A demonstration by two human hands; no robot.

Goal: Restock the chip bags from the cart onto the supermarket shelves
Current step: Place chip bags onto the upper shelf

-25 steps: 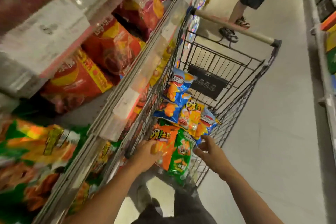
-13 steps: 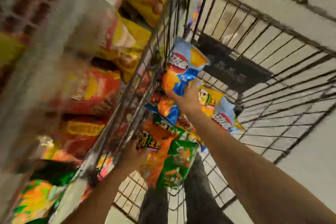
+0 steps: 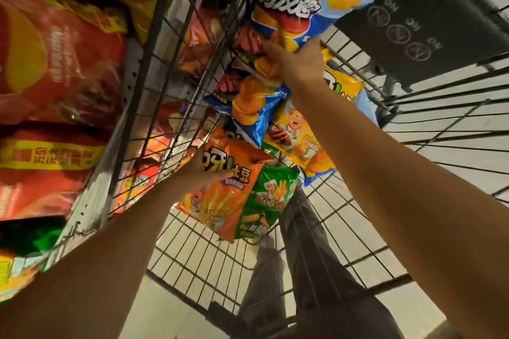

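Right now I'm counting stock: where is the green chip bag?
In the head view the green chip bag lies in the cart, low centre, right beside the orange bag that the left hand holds, below the yellow bag.

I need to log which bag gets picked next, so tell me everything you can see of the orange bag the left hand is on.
The orange bag is a glossy plastic snack pouch with large white characters near its top, a cartoon figure and fry-like sticks printed lower down. It looks sealed and puffed. It sits tilted inside the cart, against the wire side nearest the shelves. The left hand grips its upper left edge, thumb across the front. A green bag overlaps its right side, and a blue bag lies just above.
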